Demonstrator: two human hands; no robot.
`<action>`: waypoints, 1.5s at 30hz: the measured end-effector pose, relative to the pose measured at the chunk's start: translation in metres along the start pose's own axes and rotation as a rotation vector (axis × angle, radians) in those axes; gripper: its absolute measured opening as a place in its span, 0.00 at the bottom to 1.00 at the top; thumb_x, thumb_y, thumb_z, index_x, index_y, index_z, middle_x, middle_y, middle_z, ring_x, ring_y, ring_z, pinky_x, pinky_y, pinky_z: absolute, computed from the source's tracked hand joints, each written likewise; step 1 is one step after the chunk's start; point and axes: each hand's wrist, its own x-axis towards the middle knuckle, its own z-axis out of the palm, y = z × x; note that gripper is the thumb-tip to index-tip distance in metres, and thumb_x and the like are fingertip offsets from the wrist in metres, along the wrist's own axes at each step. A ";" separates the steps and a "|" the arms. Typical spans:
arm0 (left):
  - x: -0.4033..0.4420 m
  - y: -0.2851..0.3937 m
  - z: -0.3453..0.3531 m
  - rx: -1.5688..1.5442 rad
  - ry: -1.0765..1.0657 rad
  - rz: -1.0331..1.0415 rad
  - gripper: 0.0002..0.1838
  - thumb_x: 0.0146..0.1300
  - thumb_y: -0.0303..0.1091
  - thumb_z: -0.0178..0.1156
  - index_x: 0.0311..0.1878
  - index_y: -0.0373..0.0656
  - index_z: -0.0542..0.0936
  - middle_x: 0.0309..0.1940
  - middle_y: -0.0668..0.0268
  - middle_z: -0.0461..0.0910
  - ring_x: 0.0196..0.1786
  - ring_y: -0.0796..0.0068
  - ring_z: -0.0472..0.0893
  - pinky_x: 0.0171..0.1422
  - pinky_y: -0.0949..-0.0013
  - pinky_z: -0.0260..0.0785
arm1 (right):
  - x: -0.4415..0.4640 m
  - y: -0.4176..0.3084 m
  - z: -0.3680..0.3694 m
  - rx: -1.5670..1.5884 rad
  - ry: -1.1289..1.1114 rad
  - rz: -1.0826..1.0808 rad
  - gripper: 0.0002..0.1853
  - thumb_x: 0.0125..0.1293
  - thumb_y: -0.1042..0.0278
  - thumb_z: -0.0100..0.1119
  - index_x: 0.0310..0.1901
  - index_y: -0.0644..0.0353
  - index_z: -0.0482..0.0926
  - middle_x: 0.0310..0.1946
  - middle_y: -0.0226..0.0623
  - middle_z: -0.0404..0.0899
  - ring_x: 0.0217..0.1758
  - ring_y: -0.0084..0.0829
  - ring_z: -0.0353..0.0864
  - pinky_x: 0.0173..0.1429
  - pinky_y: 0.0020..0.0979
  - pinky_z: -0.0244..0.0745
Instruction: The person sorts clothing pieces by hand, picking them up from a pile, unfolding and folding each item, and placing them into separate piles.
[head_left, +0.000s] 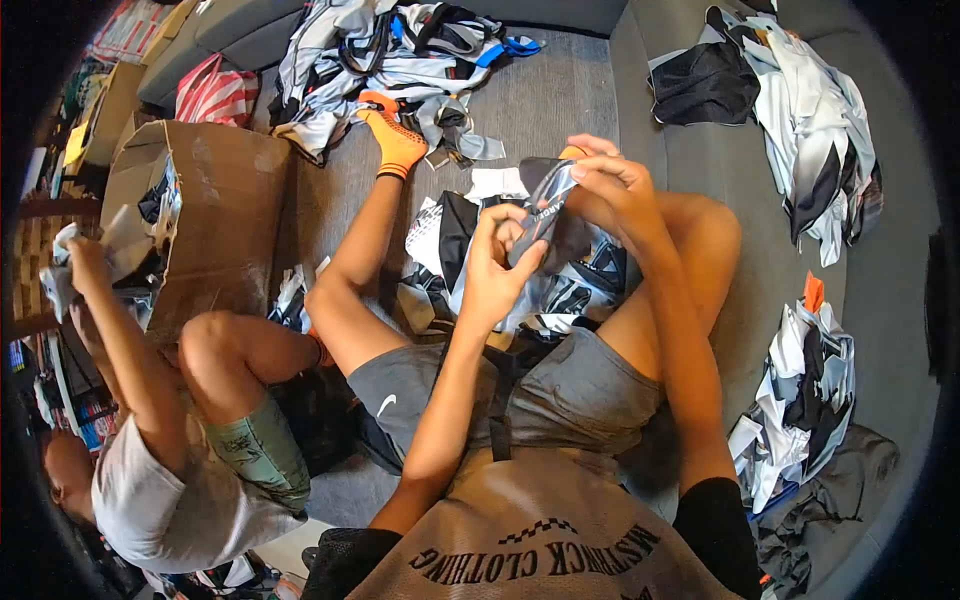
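My left hand pinches the lower end of a dark grey fabric piece with pale lettering along it. The upper end of this piece is between the fingers of my right hand, so it stretches slantwise between both hands above my lap. Its exact kind does not show. Below the hands, between my bent legs, lies a heap of black, white and grey fabric pieces, partly hidden by my hands and forearms.
To the left, a person holds pale cloth beside an open cardboard box. A big clothing pile lies ahead on the floor. More fabric heaps rest on the grey sofa. A red-striped bag stands behind the box.
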 end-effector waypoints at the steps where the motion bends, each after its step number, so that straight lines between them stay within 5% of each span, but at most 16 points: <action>1: 0.000 0.002 -0.001 -0.122 -0.022 -0.079 0.03 0.56 0.23 0.59 0.33 0.41 0.76 0.32 0.66 0.78 0.28 0.82 0.70 0.35 0.81 0.61 | 0.001 0.004 -0.001 -0.075 0.009 -0.127 0.07 0.60 0.73 0.56 0.37 0.66 0.80 0.45 0.40 0.76 0.47 0.25 0.73 0.51 0.19 0.65; 6: -0.003 0.015 -0.020 0.062 -0.151 -0.311 0.06 0.62 0.30 0.55 0.40 0.40 0.77 0.32 0.66 0.78 0.29 0.84 0.72 0.34 0.84 0.63 | 0.000 -0.009 0.001 0.099 -0.227 -0.016 0.11 0.60 0.73 0.57 0.44 0.66 0.77 0.53 0.42 0.71 0.54 0.28 0.70 0.58 0.24 0.62; 9: -0.004 0.022 -0.019 -0.169 0.028 -0.268 0.09 0.64 0.33 0.54 0.42 0.39 0.76 0.33 0.66 0.78 0.31 0.83 0.74 0.37 0.82 0.66 | -0.014 -0.018 0.019 0.364 -0.693 0.177 0.28 0.61 0.66 0.59 0.60 0.67 0.61 0.54 0.41 0.69 0.53 0.30 0.69 0.58 0.29 0.63; 11: 0.000 0.029 -0.024 -0.409 0.198 -0.212 0.12 0.65 0.35 0.54 0.45 0.38 0.76 0.34 0.65 0.78 0.33 0.81 0.76 0.39 0.81 0.68 | -0.019 -0.026 0.024 -0.107 -0.783 0.122 0.24 0.57 0.66 0.64 0.53 0.67 0.69 0.48 0.40 0.74 0.51 0.24 0.70 0.54 0.24 0.66; 16: 0.009 0.004 -0.061 -0.371 0.328 -0.238 0.17 0.65 0.43 0.53 0.48 0.38 0.75 0.41 0.63 0.78 0.41 0.77 0.77 0.48 0.76 0.68 | -0.027 0.008 0.023 -0.477 -0.931 0.450 0.15 0.56 0.60 0.62 0.32 0.64 0.73 0.28 0.35 0.75 0.27 0.25 0.68 0.32 0.29 0.67; 18: 0.010 -0.023 -0.080 -0.191 0.337 -0.217 0.15 0.66 0.40 0.51 0.45 0.36 0.77 0.39 0.62 0.79 0.40 0.77 0.76 0.47 0.77 0.68 | -0.029 0.040 0.014 -0.513 -0.746 0.113 0.14 0.56 0.60 0.59 0.26 0.64 0.72 0.21 0.33 0.73 0.19 0.27 0.62 0.25 0.33 0.62; 22: -0.016 -0.182 -0.159 0.720 0.146 -0.296 0.23 0.62 0.48 0.53 0.51 0.40 0.75 0.41 0.55 0.77 0.46 0.59 0.75 0.52 0.67 0.66 | -0.037 0.061 0.019 -0.575 -0.896 0.229 0.14 0.55 0.63 0.58 0.22 0.66 0.70 0.14 0.35 0.67 0.17 0.27 0.60 0.24 0.34 0.61; 25: -0.055 -0.265 -0.188 0.961 0.019 -0.404 0.23 0.58 0.46 0.56 0.51 0.40 0.75 0.43 0.54 0.76 0.47 0.56 0.75 0.52 0.64 0.67 | -0.048 0.005 0.027 -0.538 -1.014 0.281 0.10 0.54 0.63 0.57 0.26 0.61 0.75 0.19 0.29 0.71 0.23 0.25 0.64 0.29 0.31 0.64; 27: -0.058 -0.282 -0.190 0.986 0.000 -0.410 0.23 0.56 0.45 0.58 0.50 0.40 0.75 0.45 0.53 0.75 0.48 0.53 0.74 0.51 0.63 0.67 | -0.018 -0.060 0.007 -0.525 -0.854 0.248 0.08 0.54 0.62 0.57 0.28 0.58 0.79 0.22 0.26 0.74 0.26 0.23 0.67 0.32 0.29 0.66; 30: -0.053 -0.295 -0.190 1.034 -0.042 -0.394 0.24 0.51 0.43 0.61 0.49 0.40 0.75 0.47 0.52 0.74 0.49 0.50 0.74 0.51 0.60 0.67 | 0.110 -0.102 -0.097 -0.434 -0.018 0.041 0.10 0.53 0.63 0.54 0.27 0.59 0.81 0.25 0.29 0.77 0.29 0.26 0.72 0.38 0.27 0.68; 33: -0.063 -0.319 -0.193 1.077 -0.145 -0.433 0.21 0.50 0.41 0.62 0.46 0.39 0.75 0.44 0.51 0.75 0.45 0.48 0.74 0.48 0.58 0.68 | 0.156 -0.126 -0.220 0.275 0.500 0.004 0.29 0.61 0.42 0.54 0.54 0.57 0.70 0.55 0.38 0.70 0.58 0.31 0.68 0.61 0.37 0.59; 35: -0.074 -0.337 -0.198 1.097 -0.235 -0.461 0.19 0.50 0.40 0.61 0.42 0.38 0.76 0.40 0.51 0.75 0.41 0.48 0.74 0.45 0.57 0.68 | 0.145 -0.114 -0.202 0.090 0.584 0.065 0.32 0.57 0.38 0.56 0.56 0.52 0.69 0.49 0.35 0.72 0.53 0.29 0.71 0.54 0.35 0.63; 38: -0.073 -0.358 -0.204 1.096 -0.324 -0.452 0.16 0.50 0.39 0.59 0.38 0.37 0.76 0.34 0.50 0.76 0.36 0.47 0.74 0.41 0.55 0.68 | 0.104 -0.061 -0.133 -0.169 0.128 0.134 0.17 0.57 0.58 0.58 0.47 0.54 0.74 0.41 0.32 0.76 0.46 0.23 0.74 0.42 0.24 0.71; 41: -0.063 -0.365 -0.213 1.115 -0.369 -0.388 0.13 0.50 0.37 0.58 0.33 0.35 0.76 0.28 0.49 0.77 0.30 0.46 0.75 0.37 0.54 0.68 | 0.056 0.018 -0.062 0.122 -0.154 0.174 0.27 0.56 0.64 0.63 0.56 0.60 0.68 0.40 0.32 0.78 0.33 0.25 0.76 0.33 0.24 0.72; 43: -0.055 -0.349 -0.207 1.160 -0.372 -0.370 0.13 0.54 0.38 0.54 0.32 0.35 0.76 0.27 0.49 0.77 0.29 0.45 0.74 0.36 0.53 0.66 | 0.035 0.038 -0.021 -0.735 -0.617 0.340 0.27 0.53 0.66 0.63 0.56 0.62 0.69 0.40 0.36 0.79 0.29 0.31 0.75 0.34 0.28 0.73; 45: -0.045 -0.316 -0.183 1.028 -0.278 -0.253 0.13 0.56 0.37 0.51 0.36 0.37 0.76 0.27 0.50 0.77 0.28 0.47 0.72 0.35 0.56 0.65 | 0.037 0.060 -0.007 -0.677 -0.679 0.329 0.26 0.53 0.68 0.62 0.55 0.63 0.70 0.40 0.35 0.80 0.31 0.30 0.76 0.36 0.28 0.73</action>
